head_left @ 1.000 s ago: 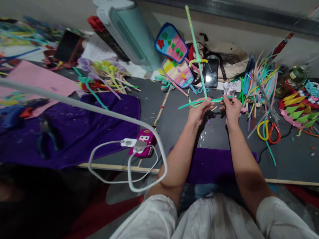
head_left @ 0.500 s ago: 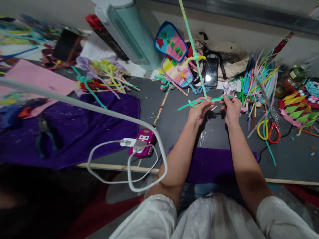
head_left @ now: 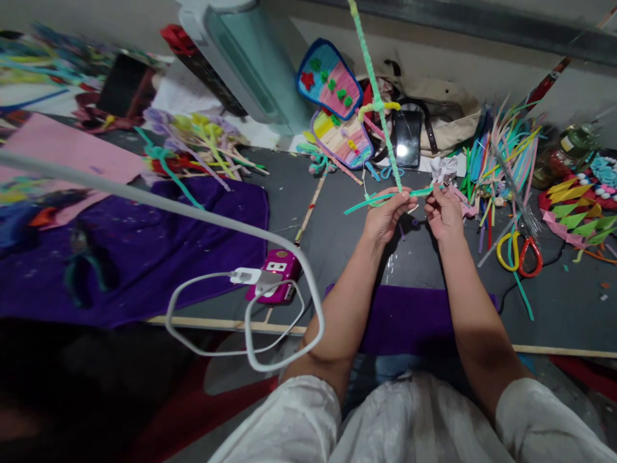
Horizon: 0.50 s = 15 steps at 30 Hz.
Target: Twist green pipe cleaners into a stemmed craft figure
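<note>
Over the grey table, my left hand (head_left: 387, 215) is closed, pinching the crossing of green pipe cleaners. A long twisted green pipe cleaner stem (head_left: 369, 66) rises from there past the top of the picture, with a short yellow piece (head_left: 395, 105) wound across it. A teal-green pipe cleaner (head_left: 359, 207) runs sideways through both hands, its loose end sticking out to the left. My right hand (head_left: 443, 211) is closed on the other end of this pipe cleaner, its fingertips pinched together. The part inside the fingers is hidden.
A bundle of coloured pipe cleaners (head_left: 506, 151) and scissors (head_left: 518, 253) lie at the right. Pliers (head_left: 85, 257) rest on a purple cloth (head_left: 159, 276) at the left. A white cable (head_left: 207, 218) crosses in front of a magenta power adapter (head_left: 282, 260). A phone (head_left: 407, 141) stands behind my hands.
My right hand has shifted slightly left and turned a little. The teal-green pipe cleaner between the hands looks more twisted. My left hand has stayed in place.
</note>
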Tool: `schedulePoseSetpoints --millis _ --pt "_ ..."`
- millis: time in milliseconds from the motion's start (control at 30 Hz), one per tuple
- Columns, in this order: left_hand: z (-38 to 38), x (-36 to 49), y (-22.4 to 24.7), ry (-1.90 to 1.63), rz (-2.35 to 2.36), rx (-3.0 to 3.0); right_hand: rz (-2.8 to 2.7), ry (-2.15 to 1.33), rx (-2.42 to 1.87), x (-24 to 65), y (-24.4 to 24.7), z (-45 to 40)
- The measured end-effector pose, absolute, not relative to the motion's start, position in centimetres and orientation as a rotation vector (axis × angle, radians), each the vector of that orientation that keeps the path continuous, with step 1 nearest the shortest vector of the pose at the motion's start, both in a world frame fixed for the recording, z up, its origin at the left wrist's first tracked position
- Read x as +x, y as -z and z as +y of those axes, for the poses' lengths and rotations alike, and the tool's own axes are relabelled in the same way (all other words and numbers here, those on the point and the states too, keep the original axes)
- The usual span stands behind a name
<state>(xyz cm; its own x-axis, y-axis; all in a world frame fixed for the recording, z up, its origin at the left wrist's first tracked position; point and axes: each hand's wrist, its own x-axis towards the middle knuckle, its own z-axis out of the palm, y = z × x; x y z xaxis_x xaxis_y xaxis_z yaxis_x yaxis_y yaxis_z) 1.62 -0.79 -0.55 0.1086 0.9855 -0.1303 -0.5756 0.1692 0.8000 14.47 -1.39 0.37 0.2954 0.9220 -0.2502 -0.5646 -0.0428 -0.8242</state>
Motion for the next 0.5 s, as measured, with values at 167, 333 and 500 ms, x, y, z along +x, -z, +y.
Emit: schedulePoseSetpoints --millis 167,333,500 --pt "-1.19 1.69 0.18 -1.307 0.753 0.741 -0.344 -1.255 -1.029 14.16 0.0 -1.26" --pt "-1.49 1.57 -0.2 -1.328 0.805 0.807 -0.501 -1.086 -1.127 14.2 0.38 -1.23" --pt "-1.28 1.3 0.3 -1.329 0.831 0.904 -0.764 -0.866 -1.231 14.78 0.42 -1.35"
